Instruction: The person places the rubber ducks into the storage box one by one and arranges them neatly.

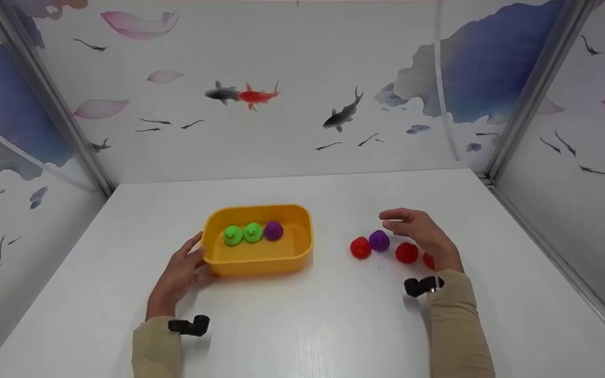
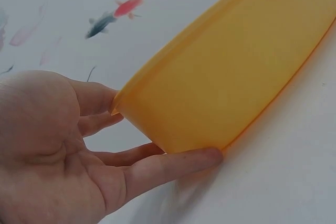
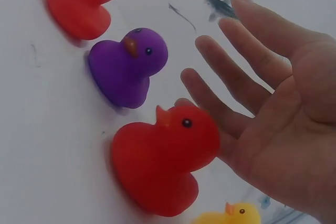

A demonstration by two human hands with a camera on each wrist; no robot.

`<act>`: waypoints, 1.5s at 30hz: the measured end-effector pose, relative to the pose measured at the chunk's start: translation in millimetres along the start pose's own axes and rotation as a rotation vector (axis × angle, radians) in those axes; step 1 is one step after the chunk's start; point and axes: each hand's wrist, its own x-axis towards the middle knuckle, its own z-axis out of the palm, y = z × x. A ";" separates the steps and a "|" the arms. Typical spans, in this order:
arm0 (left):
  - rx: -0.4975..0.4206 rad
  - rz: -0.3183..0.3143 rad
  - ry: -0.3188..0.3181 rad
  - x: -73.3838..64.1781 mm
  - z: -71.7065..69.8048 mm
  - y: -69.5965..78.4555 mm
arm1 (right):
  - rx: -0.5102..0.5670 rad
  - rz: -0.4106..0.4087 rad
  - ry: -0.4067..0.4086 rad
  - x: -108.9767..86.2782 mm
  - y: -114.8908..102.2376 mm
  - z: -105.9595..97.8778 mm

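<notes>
My left hand (image 1: 179,270) touches the left end of a yellow plastic basin (image 1: 260,266). In the left wrist view its fingers (image 2: 157,174) lie straight along the rim and lower edge. Two green toy ducks (image 1: 233,235) and a purple toy duck (image 1: 273,231) sit in a row inside the basin. Over at the right, my right hand (image 1: 426,233) hovers beside loose ducks, fingers spread and palm bare. Nearest it is a red toy duck (image 3: 165,161); farther left stand another purple duck (image 1: 379,241) and another red duck (image 1: 361,248).
Part of one more red duck (image 1: 428,261) shows beneath the right wrist. A yellow toy duck (image 3: 236,214) peeks in at the bottom of the right wrist view. The white table (image 1: 302,325) is bounded by printed walls (image 1: 292,142) at the back and sides.
</notes>
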 end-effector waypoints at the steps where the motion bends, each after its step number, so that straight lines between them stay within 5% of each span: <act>1: 0.003 0.000 -0.004 -0.2 0.4 -0.4 | -0.006 0.009 0.001 0.8 1.4 1.3; 23: 0.011 0.023 -0.026 -1.8 -1.2 0.9 | -0.134 0.084 -0.024 6.9 13.5 8.3; 39: 0.006 0.013 -0.023 -2.0 0.7 2.8 | -0.173 0.125 0.029 9.3 -4.3 16.0; 45: 0.006 0.006 -0.012 -1.6 0.9 2.8 | -0.194 0.061 0.019 13.7 -20.6 24.4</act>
